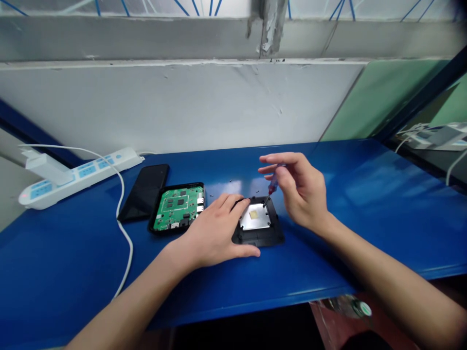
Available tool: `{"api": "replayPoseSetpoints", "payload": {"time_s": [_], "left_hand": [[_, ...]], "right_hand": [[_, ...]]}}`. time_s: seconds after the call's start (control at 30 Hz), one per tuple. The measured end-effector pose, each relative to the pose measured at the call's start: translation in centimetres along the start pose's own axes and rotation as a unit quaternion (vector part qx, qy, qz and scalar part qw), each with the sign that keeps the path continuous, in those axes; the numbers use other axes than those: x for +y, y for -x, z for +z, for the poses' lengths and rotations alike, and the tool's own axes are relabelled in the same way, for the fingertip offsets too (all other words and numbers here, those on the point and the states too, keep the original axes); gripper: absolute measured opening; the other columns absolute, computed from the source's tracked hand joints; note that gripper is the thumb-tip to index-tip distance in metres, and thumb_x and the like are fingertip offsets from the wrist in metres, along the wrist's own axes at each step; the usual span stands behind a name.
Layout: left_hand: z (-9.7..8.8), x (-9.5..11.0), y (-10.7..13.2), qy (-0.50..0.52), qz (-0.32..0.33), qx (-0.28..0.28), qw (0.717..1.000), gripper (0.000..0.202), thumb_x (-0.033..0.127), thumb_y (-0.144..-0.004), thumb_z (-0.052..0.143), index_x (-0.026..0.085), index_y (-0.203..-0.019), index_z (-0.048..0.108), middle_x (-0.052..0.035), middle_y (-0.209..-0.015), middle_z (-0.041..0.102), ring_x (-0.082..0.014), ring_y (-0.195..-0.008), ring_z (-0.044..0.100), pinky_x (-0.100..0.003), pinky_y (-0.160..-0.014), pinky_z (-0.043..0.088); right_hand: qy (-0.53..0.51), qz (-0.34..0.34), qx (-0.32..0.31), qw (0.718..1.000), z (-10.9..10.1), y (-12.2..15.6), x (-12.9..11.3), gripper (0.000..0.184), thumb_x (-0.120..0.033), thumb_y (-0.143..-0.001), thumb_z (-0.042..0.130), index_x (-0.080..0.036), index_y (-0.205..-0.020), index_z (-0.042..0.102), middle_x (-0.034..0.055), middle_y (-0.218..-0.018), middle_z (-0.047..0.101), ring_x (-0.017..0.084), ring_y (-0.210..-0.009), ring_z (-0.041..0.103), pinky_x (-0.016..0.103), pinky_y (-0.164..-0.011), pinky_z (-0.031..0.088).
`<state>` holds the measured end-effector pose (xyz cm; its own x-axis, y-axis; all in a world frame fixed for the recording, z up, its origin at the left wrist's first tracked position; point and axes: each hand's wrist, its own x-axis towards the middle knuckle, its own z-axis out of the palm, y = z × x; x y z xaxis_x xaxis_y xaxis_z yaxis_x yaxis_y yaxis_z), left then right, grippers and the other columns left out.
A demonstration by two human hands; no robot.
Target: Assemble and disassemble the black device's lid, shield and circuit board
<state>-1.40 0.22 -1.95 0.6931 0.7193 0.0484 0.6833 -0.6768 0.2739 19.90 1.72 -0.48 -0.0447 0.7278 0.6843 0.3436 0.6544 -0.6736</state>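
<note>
A black plastic case half with a silver metal plate and a small tan pad lies on the blue table. My left hand rests on its left edge, fingers spread flat and thumb along the front. My right hand pinches a small screwdriver with a red and blue handle. Its tip touches the case's far right corner. Left of the case sits another black case half holding a green circuit board.
A black phone lies face down beside the circuit board. A white power strip with a white cable sits at the far left. Tiny dark screws lie scattered behind the case. More white power gear stands at the far right.
</note>
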Motion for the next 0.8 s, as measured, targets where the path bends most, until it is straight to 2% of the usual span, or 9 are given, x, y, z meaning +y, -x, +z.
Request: {"api": "replayPoseSetpoints", "payload": {"time_s": [0.17,0.33,0.4,0.5,0.6,0.67,0.8], "left_hand": [[0.04,-0.05,0.08,0.002,-0.002,0.007,1.0,0.095,0.08,-0.078,0.062,0.017,-0.146,0.044,-0.0153,-0.147,0.05,-0.0373,-0.136,0.044,-0.052,-0.112,0.04],[0.1,-0.06,0.0,0.005,0.0,0.009,1.0,0.096,0.081,-0.078,0.061,0.017,-0.147,0.043,-0.0154,-0.147,0.05,-0.0373,-0.136,0.044,-0.053,-0.112,0.04],[0.08,-0.03,-0.02,0.0,0.001,0.008,1.0,0.096,0.081,-0.078,0.062,0.016,-0.146,0.044,-0.0161,-0.147,0.05,-0.037,-0.136,0.043,-0.052,-0.112,0.041],[0.02,0.04,-0.02,-0.007,0.002,0.002,1.0,0.096,0.08,-0.078,0.062,0.014,-0.146,0.044,-0.017,-0.146,0.05,-0.0357,-0.136,0.044,-0.05,-0.113,0.04],[0.04,0.04,-0.02,-0.008,0.001,0.004,1.0,0.096,0.08,-0.078,0.063,0.014,-0.145,0.044,-0.0169,-0.145,0.051,-0.0353,-0.135,0.045,-0.048,-0.114,0.039],[0.08,-0.01,0.0,-0.006,0.003,0.006,1.0,0.095,0.081,-0.078,0.062,0.015,-0.145,0.045,-0.0164,-0.145,0.051,-0.0355,-0.135,0.045,-0.049,-0.114,0.039],[0.13,-0.07,0.05,-0.006,0.004,0.008,1.0,0.095,0.081,-0.079,0.06,0.016,-0.145,0.044,-0.0162,-0.147,0.05,-0.0358,-0.136,0.044,-0.049,-0.113,0.039]], "right_hand": [[0.047,-0.04,0.012,0.998,0.06,-0.23,0.18,0.018,-0.03,-0.092,0.068,-0.026,-0.11,0.066,0.003,-0.104,0.057,0.011,-0.078,0.063,0.028,-0.063,0.06],[0.066,-0.054,0.033,0.996,0.2,-0.34,0.33,0.018,-0.027,-0.088,0.073,-0.03,-0.106,0.07,0.0008,-0.09,0.053,0.012,-0.075,0.059,0.029,-0.059,0.061],[0.065,-0.047,0.032,0.996,0.23,-0.27,0.25,0.021,-0.025,-0.091,0.07,-0.03,-0.111,0.069,0.0004,-0.089,0.056,0.013,-0.076,0.062,0.029,-0.063,0.063],[0.036,-0.024,0.021,0.999,0.24,-0.06,0.08,0.028,-0.019,-0.097,0.058,-0.027,-0.122,0.063,0.0014,-0.098,0.066,0.013,-0.084,0.07,0.03,-0.071,0.064],[0.011,-0.015,0.005,1.0,0.15,0.09,-0.04,0.027,-0.015,-0.101,0.046,-0.025,-0.119,0.062,0.0028,-0.105,0.072,0.014,-0.088,0.074,0.031,-0.074,0.063],[0.009,-0.024,-0.003,1.0,0.05,0.06,-0.05,0.025,-0.017,-0.102,0.043,-0.024,-0.113,0.065,0.0039,-0.109,0.071,0.014,-0.088,0.073,0.031,-0.073,0.062],[0.041,-0.041,0.006,0.998,-0.02,-0.18,0.09,0.014,-0.027,-0.093,0.066,-0.027,-0.107,0.069,0.003,-0.103,0.061,0.012,-0.079,0.065,0.029,-0.065,0.061]]}}
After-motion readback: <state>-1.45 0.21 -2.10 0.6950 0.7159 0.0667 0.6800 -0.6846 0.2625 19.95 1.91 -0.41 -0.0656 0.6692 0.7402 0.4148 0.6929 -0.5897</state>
